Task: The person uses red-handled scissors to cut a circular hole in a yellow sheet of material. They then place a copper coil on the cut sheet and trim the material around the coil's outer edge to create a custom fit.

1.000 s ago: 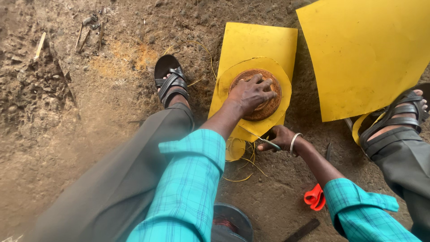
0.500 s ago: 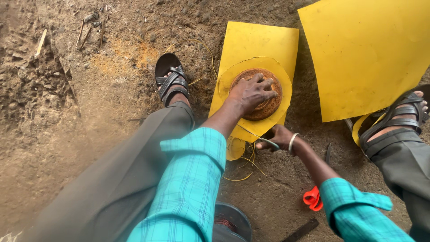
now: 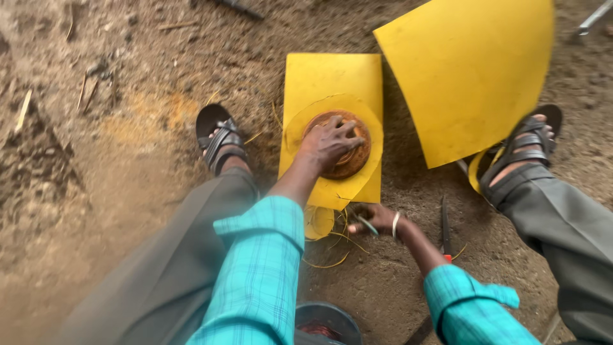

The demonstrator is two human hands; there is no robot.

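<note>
My left hand (image 3: 329,144) presses flat on a rusty round metal disc (image 3: 356,161). The disc lies on a yellow cut-out circle (image 3: 332,105), which rests on a yellow rectangular sheet (image 3: 332,70) on the dirt ground. My right hand (image 3: 378,218) is at the circle's lower edge, closed on a thin tool with a greenish tip (image 3: 367,225). It wears a metal bangle. Thin yellow offcut strips (image 3: 319,225) curl on the ground beside that hand.
A large curved yellow sheet (image 3: 472,70) lies at the upper right, over my right sandalled foot (image 3: 520,153). My left sandalled foot (image 3: 220,144) is left of the sheets. Scissors (image 3: 445,230) lie by my right arm. A dark round container (image 3: 325,319) stands below.
My left hand stays on the disc and my right hand stays at the circle's lower edge. The view has shifted slightly, and my right sleeve now covers most of the scissors' orange handle.
</note>
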